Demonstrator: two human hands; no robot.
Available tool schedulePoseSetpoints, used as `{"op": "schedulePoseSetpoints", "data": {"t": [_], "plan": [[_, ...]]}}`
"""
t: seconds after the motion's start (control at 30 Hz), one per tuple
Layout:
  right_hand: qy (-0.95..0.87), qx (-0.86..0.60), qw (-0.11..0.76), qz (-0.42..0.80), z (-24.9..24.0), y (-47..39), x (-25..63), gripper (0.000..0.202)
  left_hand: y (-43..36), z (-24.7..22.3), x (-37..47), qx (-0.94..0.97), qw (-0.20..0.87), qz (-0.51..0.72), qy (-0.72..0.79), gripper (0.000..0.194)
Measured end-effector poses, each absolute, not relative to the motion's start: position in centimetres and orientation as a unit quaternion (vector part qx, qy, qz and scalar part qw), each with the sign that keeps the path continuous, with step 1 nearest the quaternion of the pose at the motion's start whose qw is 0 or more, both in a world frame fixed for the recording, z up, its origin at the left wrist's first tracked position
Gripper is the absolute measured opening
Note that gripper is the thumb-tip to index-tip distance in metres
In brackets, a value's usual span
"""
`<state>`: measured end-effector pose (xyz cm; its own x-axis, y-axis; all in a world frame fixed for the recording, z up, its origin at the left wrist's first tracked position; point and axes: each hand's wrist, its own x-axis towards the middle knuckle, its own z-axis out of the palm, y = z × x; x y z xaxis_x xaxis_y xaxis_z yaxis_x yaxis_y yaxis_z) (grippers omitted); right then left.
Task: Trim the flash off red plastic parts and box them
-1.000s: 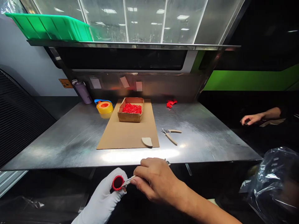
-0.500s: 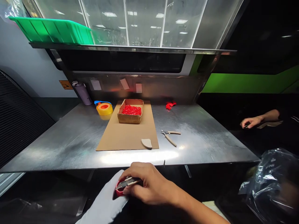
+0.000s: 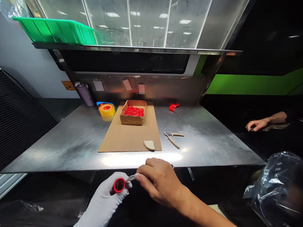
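My left hand (image 3: 105, 197), in a white glove, is closed around a red tubular piece (image 3: 119, 185) whose round opening faces me. My bare right hand (image 3: 161, 183) grips a small utility knife (image 3: 132, 177); most of its handle is hidden in the fingers. The blade points left, close to the right side of the red rim; whether it touches I cannot tell. Both hands are in front of the table's near edge. Beyond them, a cream wedge-shaped piece (image 3: 149, 145) lies on a cardboard sheet (image 3: 127, 142). Cutting pliers (image 3: 172, 138) lie spread on the metal to the right.
A cardboard box (image 3: 132, 119) of red bits stands on the sheet. Yellow tape (image 3: 107, 110) and a purple bottle (image 3: 85, 94) are at the back left of the metal table (image 3: 71, 145). Red scraps (image 3: 174, 107) lie back right. Another person's hand (image 3: 257, 124) is far right.
My right hand has moved right, drawing the knife from across the red piece's opening to beside its rim. My left hand has turned the opening more toward me.
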<state>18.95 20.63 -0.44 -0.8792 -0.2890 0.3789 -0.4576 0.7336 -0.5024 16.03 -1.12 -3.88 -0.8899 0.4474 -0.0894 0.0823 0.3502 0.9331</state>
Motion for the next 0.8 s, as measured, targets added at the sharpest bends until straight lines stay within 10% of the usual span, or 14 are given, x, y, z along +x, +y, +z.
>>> {"op": "schedulePoseSetpoints", "data": {"t": [0.8], "plan": [[-0.934,0.172,0.136,0.281,-1.3,19.0,19.4,0.017,-0.6,-5.2,16.1,0.086,0.065,0.605,0.789,0.023]]}}
